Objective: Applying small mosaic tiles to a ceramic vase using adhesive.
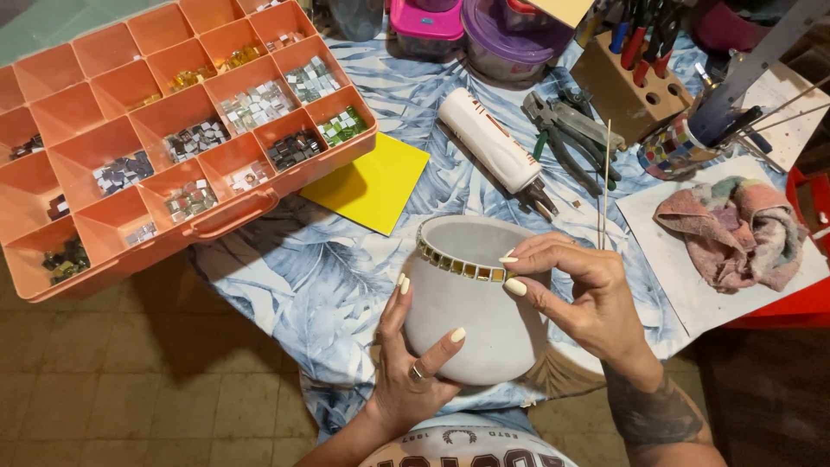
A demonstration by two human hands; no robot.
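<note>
A white ceramic pot (471, 316) leans toward me at the table's near edge. A row of small gold mosaic tiles (458, 266) runs along its rim. My left hand (413, 363) cups the pot's lower left side, a ring on one finger. My right hand (575, 290) rests on the right of the rim, its thumb and fingertips pressed at the right end of the tile row. Whether a tile sits under those fingertips is hidden.
An orange compartment box (78, 130) of mosaic tiles lies open at the left. Behind the pot are a yellow square sheet (372, 186), a white glue tube (493, 143), pliers (571, 134), thin sticks, lidded tubs and a wooden tool block. A pink rag (735, 227) lies on white paper at right.
</note>
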